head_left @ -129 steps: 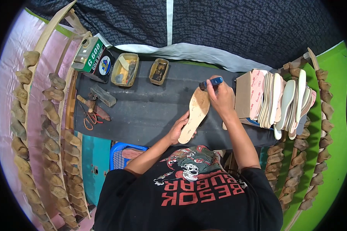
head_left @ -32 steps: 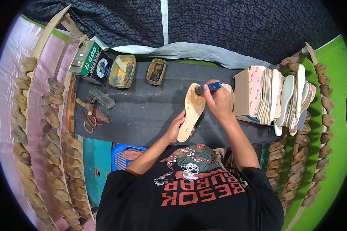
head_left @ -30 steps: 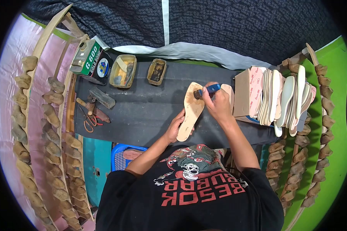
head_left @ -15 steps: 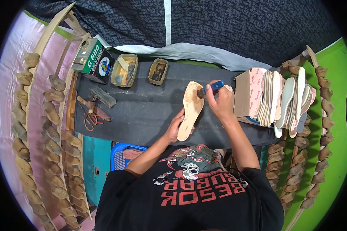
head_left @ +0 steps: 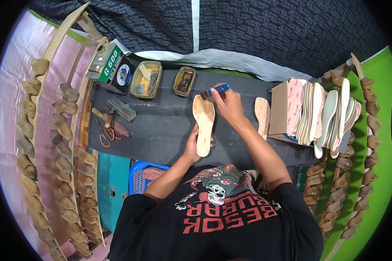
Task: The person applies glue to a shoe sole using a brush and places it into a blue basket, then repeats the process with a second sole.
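My left hand (head_left: 193, 144) grips a tan shoe insole (head_left: 204, 126) near its lower end, fingers behind it. The insole's upper part carries a darker, wet-looking patch. A blue-handled brush (head_left: 219, 89) is pinched in my right hand (head_left: 230, 106), its dark bristles right at the insole's top end. Just beyond stands a small tub with dark residue (head_left: 185, 81). A second insole (head_left: 261, 114) lies on the dark table to the right of my right forearm.
At the back left are a G 600 can (head_left: 109, 67) and a larger tub (head_left: 146, 80). A grey block (head_left: 121, 108), a hammer and red-handled pincers (head_left: 110, 134) lie at left. Stacked insoles (head_left: 311, 113) fill a box at right. Racks of shoe lasts (head_left: 63, 148) flank both sides.
The insole has moved left and sits more upright. My right hand has brought the brush left and up, from its upper middle to its top end, uncovering the second insole.
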Demonstrator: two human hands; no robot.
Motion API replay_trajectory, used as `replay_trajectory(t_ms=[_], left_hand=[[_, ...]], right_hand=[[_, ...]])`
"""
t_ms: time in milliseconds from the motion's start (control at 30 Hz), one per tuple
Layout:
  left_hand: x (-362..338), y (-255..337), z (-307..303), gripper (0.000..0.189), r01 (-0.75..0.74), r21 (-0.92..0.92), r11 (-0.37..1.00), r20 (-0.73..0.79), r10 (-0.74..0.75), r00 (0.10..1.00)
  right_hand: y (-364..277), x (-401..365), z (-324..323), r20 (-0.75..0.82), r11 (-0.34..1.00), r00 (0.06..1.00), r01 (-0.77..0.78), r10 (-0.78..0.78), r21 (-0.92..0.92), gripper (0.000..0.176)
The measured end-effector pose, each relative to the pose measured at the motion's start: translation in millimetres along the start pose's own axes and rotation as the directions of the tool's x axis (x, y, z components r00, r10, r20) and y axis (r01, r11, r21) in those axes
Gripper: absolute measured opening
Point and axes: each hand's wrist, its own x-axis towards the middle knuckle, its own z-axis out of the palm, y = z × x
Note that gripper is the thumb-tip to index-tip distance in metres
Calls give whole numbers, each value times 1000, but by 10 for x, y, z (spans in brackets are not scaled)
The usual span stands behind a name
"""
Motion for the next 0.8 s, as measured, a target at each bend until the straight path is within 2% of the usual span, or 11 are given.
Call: replay_trajectory(t_ms=[200, 400, 667, 800], left_hand=[[-144, 154, -205, 62, -28, -70, 997, -65, 24, 998], [-244, 169, -318, 59, -51, -117, 992, -113, 38, 993], [-407, 305, -475, 54, -68, -108, 992, -116, 55, 992], [-402, 380, -423, 59, -68, -116, 991, -165, 48, 985]], right_hand=[[33, 345, 463, 63, 998, 996, 62, -64, 33, 26], [116, 587, 837, 107, 997, 992, 69, -67, -21, 30], [216, 751, 1041, 190, 985, 975, 133, -111, -111, 29], [283, 760, 1097, 201, 983, 975, 120, -91, -138, 30]])
